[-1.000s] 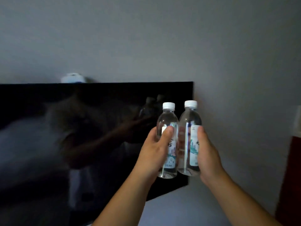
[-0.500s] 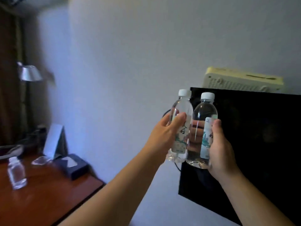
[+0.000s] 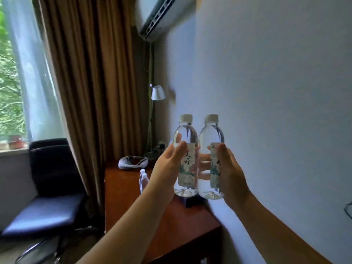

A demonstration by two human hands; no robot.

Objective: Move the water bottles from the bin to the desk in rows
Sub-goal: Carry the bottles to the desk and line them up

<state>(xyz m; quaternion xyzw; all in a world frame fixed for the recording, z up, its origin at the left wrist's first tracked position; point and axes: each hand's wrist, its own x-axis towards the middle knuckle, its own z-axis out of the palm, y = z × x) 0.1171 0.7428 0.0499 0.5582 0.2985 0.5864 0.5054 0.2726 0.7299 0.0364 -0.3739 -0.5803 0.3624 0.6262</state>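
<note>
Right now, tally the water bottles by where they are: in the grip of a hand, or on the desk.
Held bottles: 2, one in the left hand (left bottle), one in the right hand (right bottle).
Bottles on the desk: 1 in view (desk bottle), partly hidden.
Total: 3

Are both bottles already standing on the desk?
No, the left hand and right hand each hold a bottle upright above the desk.

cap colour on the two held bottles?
White, both screw caps, clearest in the head view.
</note>
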